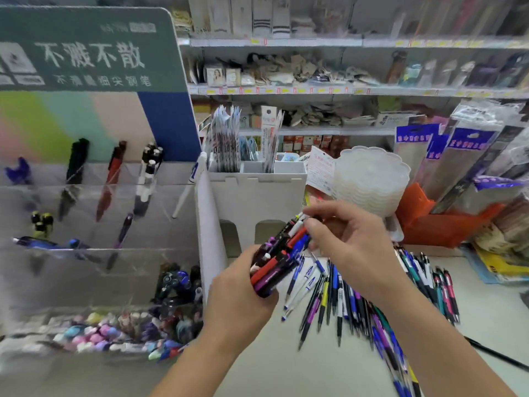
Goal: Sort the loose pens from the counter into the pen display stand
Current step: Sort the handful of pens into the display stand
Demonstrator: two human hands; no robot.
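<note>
Head view: much of the left side is smeared by blur, so the pens in the clear front rows of the pen display stand [97,213] read only as dark, red, purple and blue shapes, and the bottom row is a soft jumble of pastel caps. The stand's left end runs off the frame, and its green header card with white lettering is partly cut at the top. The shelves [343,43] behind are too hazy to tell what they hold.

The left hand [243,293] grips a bundle of pens [279,259], fingers curled round its lower end so that part is hidden. The bundle tilts up to the right, showing red, black, purple and blue barrels with white tips. The right hand [349,239] pinches the bundle's upper ends between thumb and fingers; which pen it has cannot be made out.

The loose pens [357,293] lie in a fanned heap on the counter [272,365], toward its right edge, partly covered by the right forearm and cut off at the bottom. They are mostly blue, black, purple and teal click pens, 1 with a yellow barrel.

A stack of clear tubs [372,181] and an orange tray [438,224] stand at the counter's back.
</note>
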